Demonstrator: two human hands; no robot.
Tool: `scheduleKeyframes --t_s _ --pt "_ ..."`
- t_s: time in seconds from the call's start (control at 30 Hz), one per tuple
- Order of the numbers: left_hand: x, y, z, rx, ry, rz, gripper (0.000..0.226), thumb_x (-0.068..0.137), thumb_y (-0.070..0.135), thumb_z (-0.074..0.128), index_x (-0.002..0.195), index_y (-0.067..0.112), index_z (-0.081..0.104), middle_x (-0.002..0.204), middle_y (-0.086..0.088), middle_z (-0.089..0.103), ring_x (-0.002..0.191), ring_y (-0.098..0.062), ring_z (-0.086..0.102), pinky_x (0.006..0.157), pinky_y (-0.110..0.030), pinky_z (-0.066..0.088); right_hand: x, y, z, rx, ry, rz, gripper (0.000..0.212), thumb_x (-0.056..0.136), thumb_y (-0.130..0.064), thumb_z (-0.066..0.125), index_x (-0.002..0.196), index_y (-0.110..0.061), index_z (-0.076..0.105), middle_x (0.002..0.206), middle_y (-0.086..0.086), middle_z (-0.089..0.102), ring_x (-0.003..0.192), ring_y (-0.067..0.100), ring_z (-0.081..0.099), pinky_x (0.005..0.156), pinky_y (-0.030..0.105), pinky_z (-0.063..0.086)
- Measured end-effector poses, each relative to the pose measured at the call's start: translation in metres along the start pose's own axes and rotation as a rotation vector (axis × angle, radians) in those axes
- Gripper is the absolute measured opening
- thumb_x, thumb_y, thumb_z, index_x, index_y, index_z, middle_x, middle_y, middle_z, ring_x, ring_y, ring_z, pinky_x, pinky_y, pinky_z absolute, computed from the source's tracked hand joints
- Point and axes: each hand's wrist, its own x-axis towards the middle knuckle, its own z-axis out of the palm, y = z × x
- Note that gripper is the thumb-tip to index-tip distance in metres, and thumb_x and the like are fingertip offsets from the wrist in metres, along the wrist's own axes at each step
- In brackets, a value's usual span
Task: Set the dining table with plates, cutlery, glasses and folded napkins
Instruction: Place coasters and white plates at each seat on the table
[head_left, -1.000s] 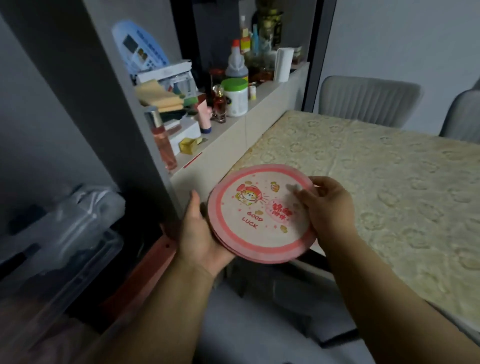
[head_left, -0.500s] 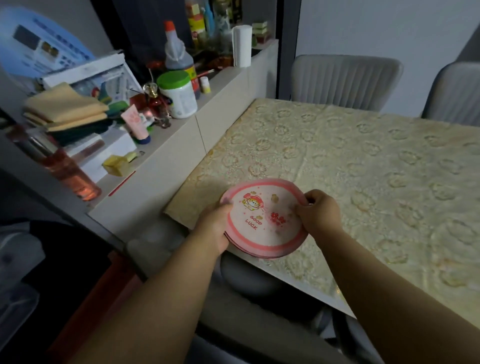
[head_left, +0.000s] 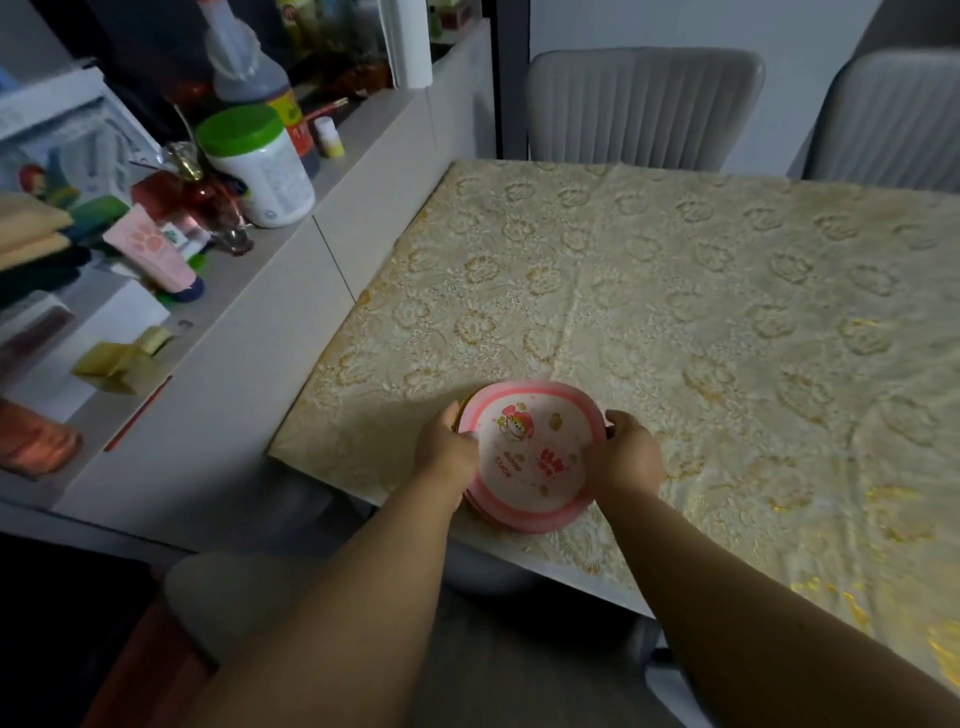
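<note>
A dining table (head_left: 675, 291) under a cream floral cloth fills the view, two grey chairs (head_left: 644, 104) at its far side and a cluttered white shelf (head_left: 291, 291) to its left. Above the table's near corner, a stack of pink-rimmed plates (head_left: 530, 457) sits between the left hand (head_left: 447, 447) and right hand (head_left: 623, 457). Both hands grip opposite rims, fingers curled round the edges.

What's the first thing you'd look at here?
The pink plates with a cartoon and red writing, held by the left hand and right hand over the near edge of the gold flowery tablecloth. Then the green-lidded jar on the crowded shelf at left.
</note>
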Motion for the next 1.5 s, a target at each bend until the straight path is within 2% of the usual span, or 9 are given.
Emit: scheduleKeyframes --t_s 0.23,0.43,0.57,0.83,0.93,1.03,1.13,1.23,1.5 --pt "0.001 -0.013 0.004 0.586 0.118 0.035 0.032 0.085 0.020 0.058 0.116 0.015 0.065 0.113 -0.011 0.064 0.104 -0.031 0.060 0.087 -0.039 0.054 0.002 0.006 0.012 -0.125 0.048 -0.047 0.033 0.074 0.002 0.049 0.100 -0.005 0.067 0.100 0.013 0.062 0.090 0.027 0.055 0.073 0.030 0.045" --pt "0.004 -0.005 0.000 0.466 0.063 -0.061 0.027 0.077 0.024 0.067 0.098 0.007 0.069 0.098 -0.012 0.070 0.090 -0.030 0.067 0.072 -0.034 0.058 0.003 0.005 0.014 -0.239 0.021 -0.044 0.033 0.079 -0.004 0.058 0.112 -0.002 0.056 0.112 0.016 0.056 0.105 0.030 0.051 0.092 0.036 0.042" --pt "0.004 -0.001 -0.001 0.382 0.036 -0.103 0.039 0.079 0.025 0.069 0.113 0.006 0.063 0.108 -0.012 0.068 0.096 -0.031 0.065 0.073 -0.033 0.055 -0.001 0.002 0.016 -0.259 0.066 -0.085 0.035 0.082 -0.002 0.052 0.117 -0.002 0.052 0.117 0.016 0.051 0.109 0.032 0.048 0.094 0.036 0.039" --pt "-0.037 0.005 0.021 0.593 0.072 0.538 0.022 0.092 0.011 0.048 0.111 0.019 0.055 0.100 0.000 0.058 0.089 -0.021 0.055 0.064 -0.026 0.037 0.010 0.008 0.013 -0.067 -0.006 0.122 0.033 0.078 -0.004 0.053 0.111 -0.002 0.058 0.111 0.015 0.059 0.098 0.031 0.058 0.085 0.039 0.052" --pt "-0.043 0.009 0.017 0.478 0.090 0.484 0.022 0.095 0.011 0.044 0.108 0.021 0.058 0.090 0.008 0.055 0.083 -0.019 0.052 0.058 -0.018 0.035 0.014 0.009 0.009 0.010 -0.011 0.168 0.028 0.083 -0.004 0.051 0.110 -0.002 0.059 0.105 0.014 0.062 0.092 0.031 0.059 0.071 0.032 0.047" --pt "-0.050 0.018 0.015 0.333 0.116 0.544 0.032 0.088 0.007 0.053 0.117 0.017 0.061 0.109 -0.004 0.064 0.099 -0.026 0.059 0.080 -0.032 0.047 0.015 0.015 0.001 0.121 0.053 0.219 0.022 0.087 -0.006 0.049 0.105 -0.002 0.061 0.097 0.013 0.065 0.079 0.026 0.056 0.066 0.030 0.041" --pt "-0.040 0.027 0.018 0.052 0.087 0.388 0.024 0.081 0.029 0.062 0.104 0.022 0.065 0.100 -0.003 0.070 0.095 -0.026 0.064 0.084 -0.040 0.053 0.018 0.021 -0.015 0.275 0.105 0.256 0.018 0.087 -0.015 0.058 0.092 -0.001 0.066 0.078 0.011 0.065 0.071 0.026 0.058 0.067 0.039 0.049" --pt "-0.037 0.036 0.027 -0.094 0.001 0.272 0.035 0.072 0.049 0.057 0.096 0.024 0.063 0.090 0.002 0.071 0.088 -0.025 0.067 0.079 -0.045 0.056 0.020 0.026 -0.044 0.410 0.163 0.218 0.022 0.087 -0.019 0.064 0.106 -0.007 0.064 0.089 0.008 0.062 0.081 0.024 0.058 0.072 0.035 0.049" --pt "-0.090 0.062 0.113 -0.156 -0.255 0.328 0.011 0.094 0.016 0.056 0.100 0.019 0.065 0.094 0.000 0.069 0.085 -0.017 0.062 0.075 -0.028 0.049 0.004 0.088 -0.137 0.344 0.426 0.255 0.027 0.087 -0.011 0.056 0.112 -0.017 0.065 0.099 0.007 0.069 0.086 0.026 0.062 0.070 0.027 0.042"
